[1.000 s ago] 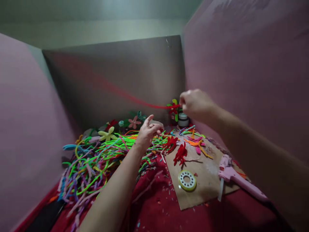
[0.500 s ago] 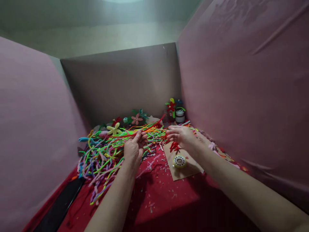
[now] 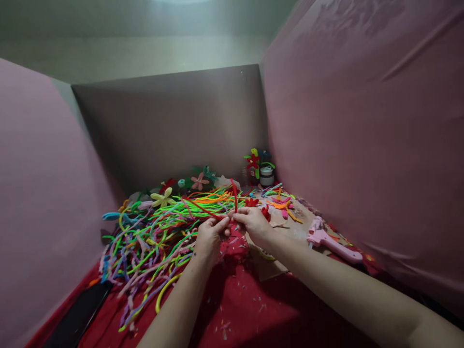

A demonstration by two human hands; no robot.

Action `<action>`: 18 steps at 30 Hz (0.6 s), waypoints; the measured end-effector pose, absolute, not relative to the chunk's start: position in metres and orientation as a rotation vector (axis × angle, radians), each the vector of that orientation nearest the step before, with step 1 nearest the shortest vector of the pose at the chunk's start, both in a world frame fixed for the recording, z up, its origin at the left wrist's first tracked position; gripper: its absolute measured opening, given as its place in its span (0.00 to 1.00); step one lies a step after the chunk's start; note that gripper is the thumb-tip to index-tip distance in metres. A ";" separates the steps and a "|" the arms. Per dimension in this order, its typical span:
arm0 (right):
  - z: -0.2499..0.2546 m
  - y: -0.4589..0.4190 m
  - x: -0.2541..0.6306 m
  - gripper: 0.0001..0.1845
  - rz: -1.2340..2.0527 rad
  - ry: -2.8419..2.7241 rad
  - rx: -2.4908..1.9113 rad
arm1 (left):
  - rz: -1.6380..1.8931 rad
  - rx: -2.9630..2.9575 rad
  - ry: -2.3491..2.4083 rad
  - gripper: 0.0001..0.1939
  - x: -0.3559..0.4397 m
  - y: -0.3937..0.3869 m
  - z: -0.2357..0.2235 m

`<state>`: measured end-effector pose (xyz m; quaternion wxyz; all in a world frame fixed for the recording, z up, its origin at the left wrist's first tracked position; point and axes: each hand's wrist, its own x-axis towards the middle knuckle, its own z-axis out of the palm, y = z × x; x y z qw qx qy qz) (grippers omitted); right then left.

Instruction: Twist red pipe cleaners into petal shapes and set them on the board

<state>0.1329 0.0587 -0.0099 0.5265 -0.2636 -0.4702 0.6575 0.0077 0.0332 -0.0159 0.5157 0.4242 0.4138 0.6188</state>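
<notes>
My left hand (image 3: pixel 211 234) and my right hand (image 3: pixel 253 223) meet near the middle of the view, fingertips almost touching. Between them they pinch a red pipe cleaner (image 3: pixel 235 194), bent so that one leg stands up and the other slants off to the left. Behind and to the left spreads a big heap of pipe cleaners (image 3: pixel 159 241) in green, orange, purple and yellow. Small red pipe-cleaner pieces (image 3: pixel 266 212) lie just beyond my right hand. My right wrist partly covers a round yellow-rimmed item (image 3: pixel 266 255) on a piece of cardboard (image 3: pixel 272 271).
A pink glue gun (image 3: pixel 332 244) lies on the right. Finished fuzzy flowers (image 3: pixel 198 181) line the back, near a white lidded jar (image 3: pixel 267 175). At lower left rests a flat black object (image 3: pixel 79 314). Scraps dot the red cloth (image 3: pixel 250 314); pink walls (image 3: pixel 355 125) stand at both sides.
My right hand has moved left and down to meet my left hand, and its fingers have closed on the red pipe cleaner. The glue gun, hidden before by my right arm, now shows.
</notes>
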 end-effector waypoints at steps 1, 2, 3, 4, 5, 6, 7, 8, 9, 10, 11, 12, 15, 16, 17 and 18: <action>-0.012 0.058 0.133 0.06 1.564 -1.189 -0.643 | 1.480 1.022 0.989 0.15 0.006 0.033 -0.018; -0.013 0.057 0.133 0.06 1.552 -1.256 -0.657 | 1.468 1.027 0.982 0.15 0.005 0.033 -0.020; -0.014 0.056 0.133 0.05 1.538 -1.320 -0.669 | 1.456 1.030 0.975 0.15 0.004 0.032 -0.021; -0.014 0.055 0.134 0.05 1.523 -1.368 -0.679 | 1.443 1.035 0.967 0.16 0.003 0.031 -0.023; -0.014 0.053 0.134 0.06 1.514 -1.402 -0.687 | 1.432 1.043 0.959 0.16 0.002 0.031 -0.024; -0.015 0.052 0.135 0.07 1.511 -1.431 -0.692 | 1.427 1.055 0.956 0.16 0.001 0.030 -0.025; -0.015 0.050 0.135 0.08 1.510 -1.455 -0.702 | 1.425 1.071 0.957 0.16 0.000 0.029 -0.025; -0.016 0.049 0.135 0.08 1.511 -1.476 -0.716 | 1.423 1.090 0.963 0.16 0.000 0.028 -0.026; -0.017 0.048 0.136 0.08 1.508 -1.494 -0.733 | 1.414 1.107 0.967 0.16 -0.001 0.027 -0.026; -0.018 0.047 0.136 0.08 1.502 -1.510 -0.751 | 1.394 1.115 0.966 0.16 -0.001 0.026 -0.026; -0.019 0.047 0.136 0.08 1.490 -1.525 -0.767 | 1.364 1.109 0.961 0.17 -0.001 0.025 -0.026; -0.021 0.047 0.136 0.08 1.474 -1.538 -0.781 | 1.329 1.093 0.954 0.17 0.000 0.025 -0.026; -0.026 0.047 0.136 0.09 1.445 -1.588 -0.801 | 1.256 1.042 0.955 0.19 0.002 0.022 -0.024; -0.027 0.047 0.137 0.08 1.445 -1.606 -0.796 | 1.250 1.039 0.965 0.19 0.002 0.022 -0.023; -0.028 0.047 0.137 0.08 1.449 -1.615 -0.787 | 1.251 1.042 0.975 0.18 0.002 0.021 -0.023; -0.028 0.046 0.137 0.08 1.459 -1.613 -0.775 | 1.256 1.047 0.980 0.17 0.002 0.021 -0.022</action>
